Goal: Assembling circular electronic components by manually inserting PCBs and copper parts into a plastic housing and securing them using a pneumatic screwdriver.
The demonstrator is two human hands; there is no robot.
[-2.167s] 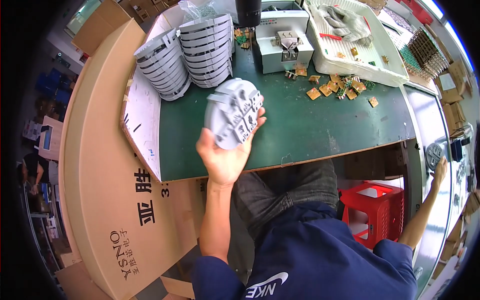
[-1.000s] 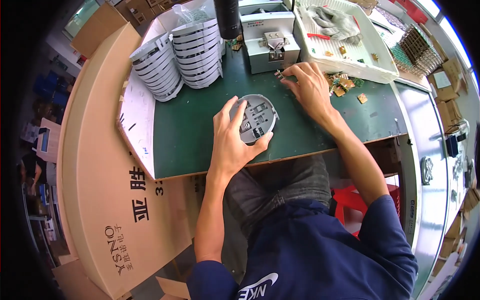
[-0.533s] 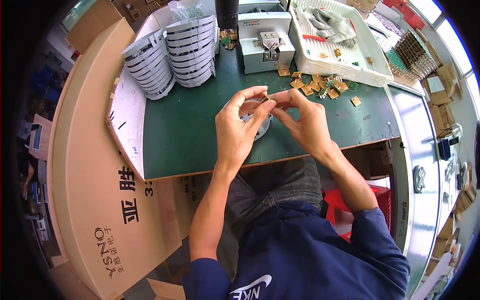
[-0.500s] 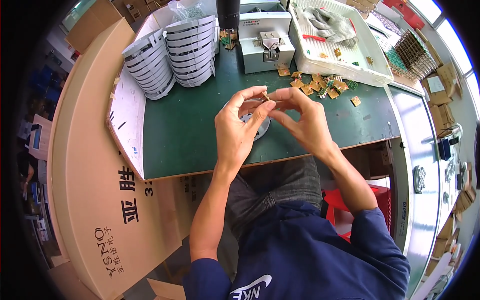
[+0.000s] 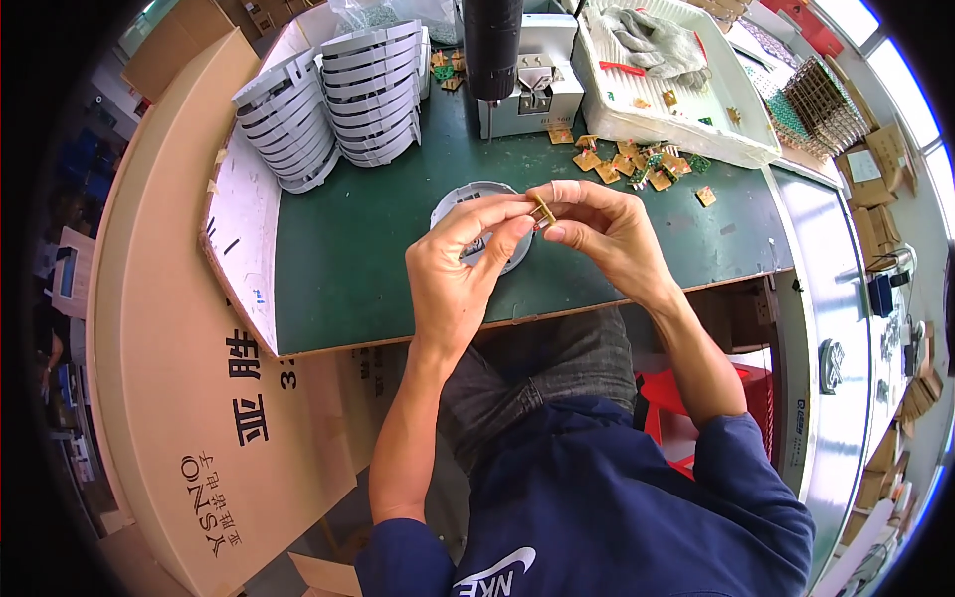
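A small gold-coloured circuit board [image 5: 543,210] is pinched in the fingertips of both hands, tilted on edge above the bench. My left hand [image 5: 460,261] grips its left side between thumb and fingers. From the right, my right hand [image 5: 607,234] holds its other edge; a pale band wraps one finger. Beneath the left fingers lies a round grey plastic housing [image 5: 450,204] on the green bench, partly hidden by that hand. Several loose circuit boards [image 5: 607,171] like the held one lie in a heap beyond my right hand.
Stacks of grey plastic housings [image 5: 370,90] stand at the back left. A black electric screwdriver [image 5: 491,50] hangs before a grey screw feeder [image 5: 542,114]. At the back right, a white tray [image 5: 741,149] holds a glove [image 5: 657,45]. Cardboard [image 5: 159,298] borders the bench's left side.
The board has turned and shows more between my fingertips. My left hand has shifted left and down, uncovering more of the round housing. The screwdriver now hangs lower in view, farther right.
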